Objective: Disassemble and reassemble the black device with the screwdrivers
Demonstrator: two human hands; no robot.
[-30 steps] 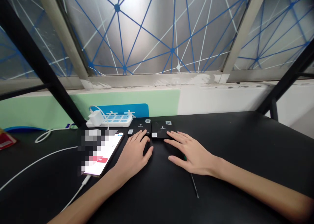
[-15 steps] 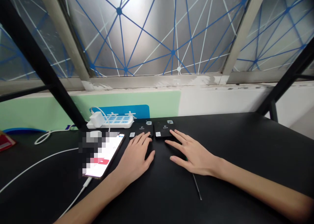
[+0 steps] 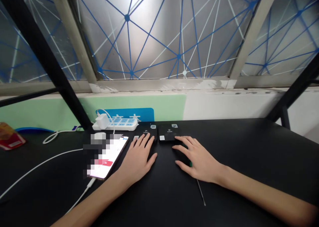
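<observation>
Head view: your left hand (image 3: 136,161) and your right hand (image 3: 198,163) lie open and flat on the black counter (image 3: 249,164), a little apart, with neither one clamped on anything. Two square black modules sit side by side at the far end of your reach, and each carries small white labels. Your left fingertips (image 3: 145,140) rest at the near edge of the left module (image 3: 147,133), while your right fingertips (image 3: 178,139) are just beside the near edge of the right module (image 3: 168,132); you can't quite tell whether they touch it.

Both modules lie flat on the counter, just in front of a white power strip (image 3: 122,124) with a white charger (image 3: 102,120) plugged into it. Neither module is in your grip or lifted, and nothing shows them joined to anything.

To the left of your left hand, a smartphone (image 3: 107,157) lies with its screen lit — part of it is pixelated — and a white charging cable (image 3: 37,170) runs from its base. A thin dark rod (image 3: 201,193) lies on the counter below your right hand, and a red packet (image 3: 11,136) sits at the far left edge of the view.
</observation>
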